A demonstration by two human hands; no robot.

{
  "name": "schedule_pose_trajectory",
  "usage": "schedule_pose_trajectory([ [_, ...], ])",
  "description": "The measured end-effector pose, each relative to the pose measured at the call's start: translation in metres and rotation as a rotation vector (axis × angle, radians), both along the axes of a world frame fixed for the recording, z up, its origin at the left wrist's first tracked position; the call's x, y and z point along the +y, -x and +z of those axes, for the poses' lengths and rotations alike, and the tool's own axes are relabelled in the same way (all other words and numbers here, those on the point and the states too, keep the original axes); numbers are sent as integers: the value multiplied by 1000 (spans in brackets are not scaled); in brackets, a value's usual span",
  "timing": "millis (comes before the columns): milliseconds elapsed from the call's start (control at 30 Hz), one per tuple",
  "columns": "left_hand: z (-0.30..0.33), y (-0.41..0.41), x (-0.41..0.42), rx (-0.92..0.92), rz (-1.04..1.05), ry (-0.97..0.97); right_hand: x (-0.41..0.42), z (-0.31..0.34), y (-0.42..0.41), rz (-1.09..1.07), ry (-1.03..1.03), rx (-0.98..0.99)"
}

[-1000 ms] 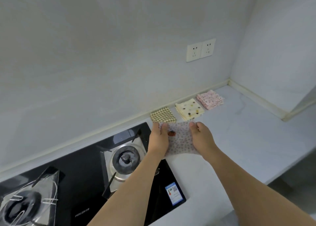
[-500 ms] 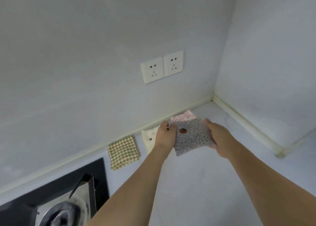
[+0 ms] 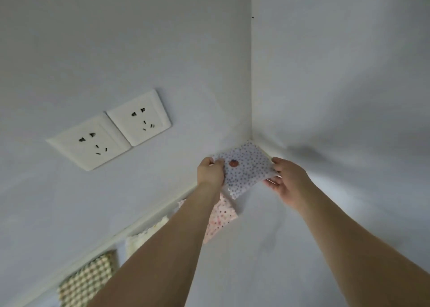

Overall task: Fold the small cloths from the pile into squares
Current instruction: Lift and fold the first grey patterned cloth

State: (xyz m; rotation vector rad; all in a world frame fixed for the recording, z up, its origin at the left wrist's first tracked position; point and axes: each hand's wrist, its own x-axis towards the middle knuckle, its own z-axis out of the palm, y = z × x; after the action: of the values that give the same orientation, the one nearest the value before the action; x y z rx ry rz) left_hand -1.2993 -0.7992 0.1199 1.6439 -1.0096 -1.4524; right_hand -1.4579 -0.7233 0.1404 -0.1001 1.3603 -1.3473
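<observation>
Dotted cloth (image 3: 247, 170) now nearer corner, in both hands (image 3: 250, 175)

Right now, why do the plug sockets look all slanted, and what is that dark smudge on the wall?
In the head view, the wide-angle lens tilts and stretches the sockets near the frame's side. The smudge is a soft shadow on the right wall, above the right hand. Lighting is dim and even, no glare. The checked cloth at the bottom looks slightly blurred.

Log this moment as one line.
phase: placing | held: dotted cloth, folded | left hand: grips | right hand: grips | where: counter corner, past pink cloth
</observation>
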Motion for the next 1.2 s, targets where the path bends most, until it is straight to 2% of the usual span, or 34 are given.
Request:
schedule_pose_trajectory([
  [100, -29, 14, -24, -20, -15, -37, -19, -25, 15, 8, -17, 116],
  [200, -50, 23, -35, -121, -43, -79, -22, -50, 16, 119, -98, 406],
  [333, -46, 29, -22, -309, -77, -48, -16, -59, 7, 157, -111, 634],
  [467, -31, 27, -3, -347, -171, -30, -8, -47, -3, 348, -101, 863],
  [567, -13, 15, 17, -427, -261, 75, 5, -32, -15, 462, -116, 949],
  [767, 19, -39, 66, -634, -401, 339, 41, 4, -56, 551, -14, 1133],
  [1000, 58, -126, 132, -784, -422, 450, 89, 36, -123, 637, 95, 1291],
  [1200, 74, -234, 192, -885, -377, 495, 126, 58, -222, 715, 254, 1372],
])
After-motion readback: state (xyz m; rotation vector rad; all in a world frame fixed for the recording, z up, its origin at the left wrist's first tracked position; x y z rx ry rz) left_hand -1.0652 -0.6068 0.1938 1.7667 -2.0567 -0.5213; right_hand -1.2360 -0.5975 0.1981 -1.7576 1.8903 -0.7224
